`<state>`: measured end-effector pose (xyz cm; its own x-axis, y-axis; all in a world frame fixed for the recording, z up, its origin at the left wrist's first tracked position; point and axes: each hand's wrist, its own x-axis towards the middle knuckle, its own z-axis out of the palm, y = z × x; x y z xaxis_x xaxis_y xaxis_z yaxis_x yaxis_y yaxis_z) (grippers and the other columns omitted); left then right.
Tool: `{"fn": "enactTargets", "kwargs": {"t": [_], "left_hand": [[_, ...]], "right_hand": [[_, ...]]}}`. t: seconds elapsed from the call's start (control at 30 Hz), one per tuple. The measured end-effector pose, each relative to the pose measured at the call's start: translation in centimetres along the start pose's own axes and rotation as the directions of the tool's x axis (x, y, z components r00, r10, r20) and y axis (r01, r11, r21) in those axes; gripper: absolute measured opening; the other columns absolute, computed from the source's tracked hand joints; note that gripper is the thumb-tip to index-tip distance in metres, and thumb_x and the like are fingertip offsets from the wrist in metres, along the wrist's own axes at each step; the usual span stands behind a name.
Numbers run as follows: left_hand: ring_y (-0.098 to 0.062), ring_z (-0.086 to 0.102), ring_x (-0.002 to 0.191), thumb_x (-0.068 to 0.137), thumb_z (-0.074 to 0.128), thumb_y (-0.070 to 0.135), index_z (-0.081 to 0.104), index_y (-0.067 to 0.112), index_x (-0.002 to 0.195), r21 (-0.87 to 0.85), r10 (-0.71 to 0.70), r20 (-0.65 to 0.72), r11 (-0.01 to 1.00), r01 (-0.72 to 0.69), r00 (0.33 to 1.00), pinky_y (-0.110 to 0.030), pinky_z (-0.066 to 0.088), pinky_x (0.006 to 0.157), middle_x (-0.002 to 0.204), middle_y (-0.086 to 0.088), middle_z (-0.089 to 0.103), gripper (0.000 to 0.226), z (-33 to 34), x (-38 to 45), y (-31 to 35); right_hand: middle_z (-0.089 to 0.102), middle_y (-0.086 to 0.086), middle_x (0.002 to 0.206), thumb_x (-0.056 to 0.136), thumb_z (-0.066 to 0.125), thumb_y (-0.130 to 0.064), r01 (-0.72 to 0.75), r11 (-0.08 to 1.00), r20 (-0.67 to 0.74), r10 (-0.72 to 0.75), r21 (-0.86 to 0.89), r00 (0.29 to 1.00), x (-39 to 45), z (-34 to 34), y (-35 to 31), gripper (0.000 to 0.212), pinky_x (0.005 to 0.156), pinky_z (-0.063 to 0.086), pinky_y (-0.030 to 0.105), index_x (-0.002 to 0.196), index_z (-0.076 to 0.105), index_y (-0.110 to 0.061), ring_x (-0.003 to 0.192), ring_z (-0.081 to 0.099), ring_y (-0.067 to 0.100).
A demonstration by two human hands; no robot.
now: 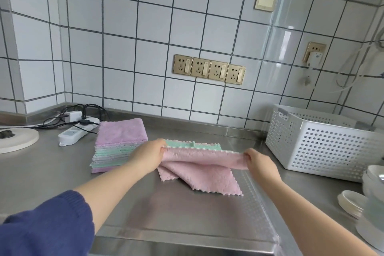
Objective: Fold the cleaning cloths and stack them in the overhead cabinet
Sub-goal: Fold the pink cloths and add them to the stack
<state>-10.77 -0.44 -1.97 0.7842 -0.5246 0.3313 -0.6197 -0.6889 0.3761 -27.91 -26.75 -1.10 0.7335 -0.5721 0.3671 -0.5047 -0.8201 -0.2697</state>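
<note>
Left hand (pixel 148 151) and right hand (pixel 258 162), each pinched on a top corner of a pink cleaning cloth (pixel 199 174), hold it stretched between them; its lower part drapes onto the steel counter (pixel 52 176) near the back edge, beside a folded cloth stack (pixel 118 143).

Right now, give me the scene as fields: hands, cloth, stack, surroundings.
left hand: pinching the pink cloth's left top corner
right hand: pinching its right top corner
pink cloth: top edge lifted, lower part draped on the counter
green cloth: flat behind the pink one
stack: folded cloths, left of the hands
basket: white, right
</note>
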Motion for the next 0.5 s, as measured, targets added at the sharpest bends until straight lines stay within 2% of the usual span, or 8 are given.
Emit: {"fn": "enactTargets", "kwargs": {"t": [0.07,0.13,0.2,0.33,0.5], "left_hand": [[-0.030,0.061,0.091,0.096,0.038,0.016,0.057,0.018,0.112,-0.183,-0.042,-0.089,0.983,0.025,0.995,-0.032,0.044,0.068,0.103,-0.011,0.065,0.025,-1.4,0.8,0.9],[-0.029,0.062,0.091,0.096,0.040,0.014,0.057,0.014,0.113,-0.290,-0.039,-0.147,0.957,-0.005,0.988,-0.032,0.044,0.071,0.102,-0.011,0.065,0.025,-2.6,1.3,1.6],[-0.027,0.063,0.088,0.096,0.039,0.013,0.057,0.014,0.114,-0.305,-0.015,-0.180,0.951,-0.042,0.984,-0.032,0.045,0.071,0.100,-0.009,0.065,0.025,-3.6,1.3,2.0],[-0.026,0.060,0.086,0.095,0.042,0.015,0.058,0.016,0.110,-0.276,0.019,-0.190,0.958,-0.072,0.982,-0.033,0.044,0.072,0.096,-0.008,0.066,0.022,-4.2,0.3,1.5],[-0.023,0.057,0.089,0.095,0.046,0.018,0.059,0.016,0.108,-0.263,0.072,-0.221,0.956,-0.131,0.973,-0.029,0.039,0.071,0.097,-0.004,0.065,0.019,-6.1,-2.0,2.0]], "right_hand": [[0.067,0.014,0.101,0.094,0.037,-0.017,0.015,0.995,-0.100,-0.006,0.095,0.995,0.7,-1.6,-1.0,0.025,0.072,0.047,0.035,0.110,0.057,-0.015,0.089,0.061,0.032],[0.068,0.017,0.099,0.097,0.036,-0.018,0.060,0.986,-0.196,-0.029,0.156,0.980,1.1,-3.1,-1.7,0.026,0.071,0.048,0.037,0.110,0.057,-0.012,0.088,0.061,0.034],[0.067,0.016,0.101,0.098,0.036,-0.018,0.092,0.972,-0.234,-0.040,0.216,0.971,0.9,-4.3,-2.0,0.027,0.069,0.045,0.035,0.114,0.056,-0.011,0.089,0.061,0.034],[0.066,0.013,0.102,0.097,0.041,-0.013,0.105,0.947,-0.186,-0.049,0.304,0.981,-0.7,-5.2,-1.7,0.025,0.067,0.035,0.028,0.115,0.058,-0.011,0.082,0.053,0.024],[0.061,0.003,0.095,0.097,0.044,-0.014,0.100,0.906,-0.193,-0.021,0.411,0.981,-3.2,-6.9,-2.0,0.022,0.072,0.034,0.026,0.110,0.061,-0.013,0.089,0.052,0.020]]}}
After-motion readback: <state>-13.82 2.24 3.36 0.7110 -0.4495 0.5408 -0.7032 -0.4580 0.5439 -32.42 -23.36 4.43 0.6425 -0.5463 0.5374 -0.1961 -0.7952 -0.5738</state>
